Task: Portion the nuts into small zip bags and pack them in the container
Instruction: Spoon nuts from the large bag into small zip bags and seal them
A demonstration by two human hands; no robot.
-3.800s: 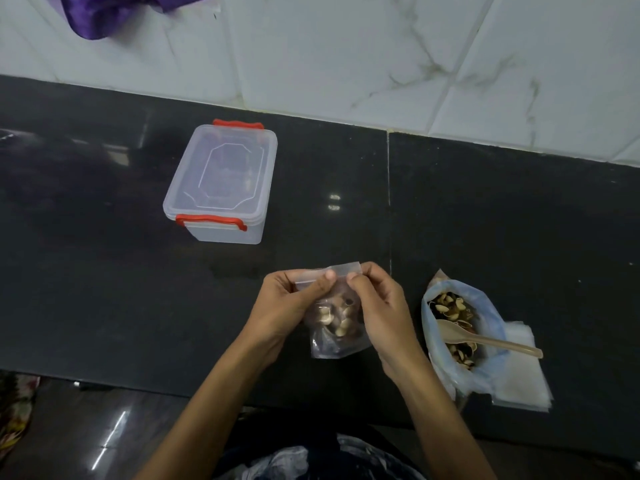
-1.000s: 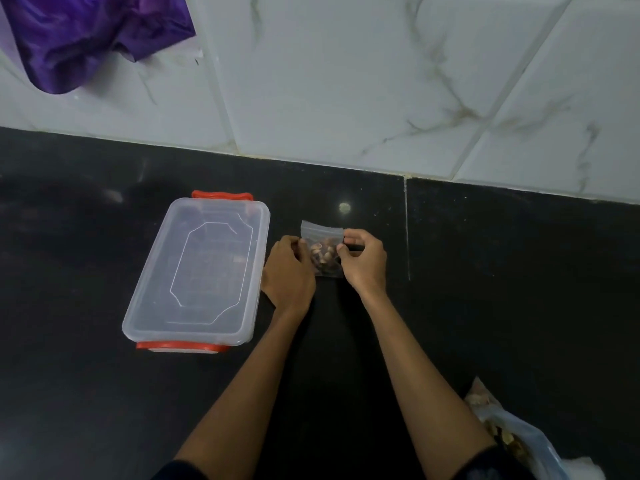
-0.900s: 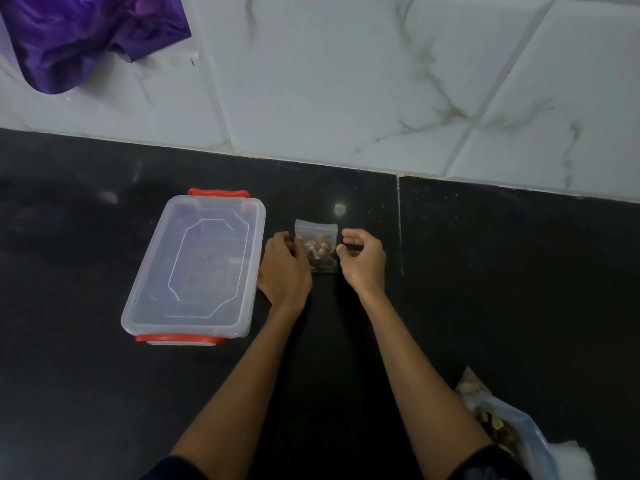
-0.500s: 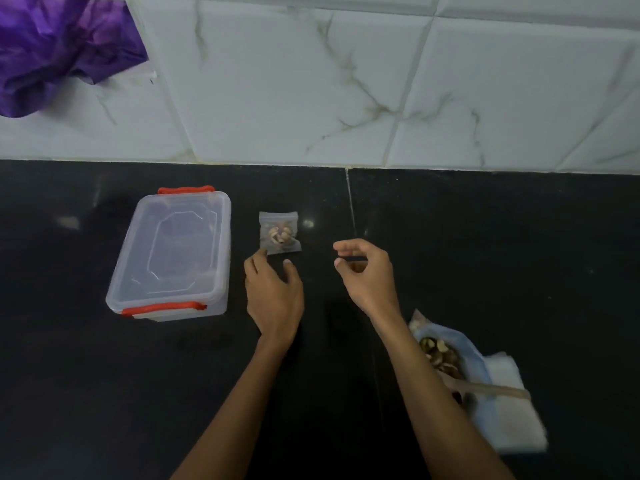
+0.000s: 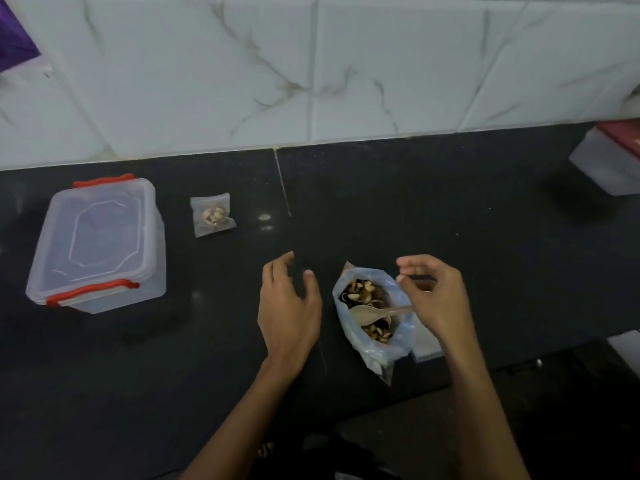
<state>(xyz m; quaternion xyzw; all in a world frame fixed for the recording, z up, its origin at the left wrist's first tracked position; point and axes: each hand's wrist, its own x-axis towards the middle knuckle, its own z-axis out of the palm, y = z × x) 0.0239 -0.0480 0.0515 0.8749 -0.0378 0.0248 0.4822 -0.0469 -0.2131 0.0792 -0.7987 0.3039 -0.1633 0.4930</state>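
black counter, red-clipped clear container

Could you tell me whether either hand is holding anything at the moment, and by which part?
Nothing: the left hand and right hand are both open and empty.

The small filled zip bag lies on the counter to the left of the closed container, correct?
Not quite. In the head view the small zip bag lies on the counter to the right of the closed container, not the left.

One container, one filled zip bag, one nut bag, one spoon, two hands.
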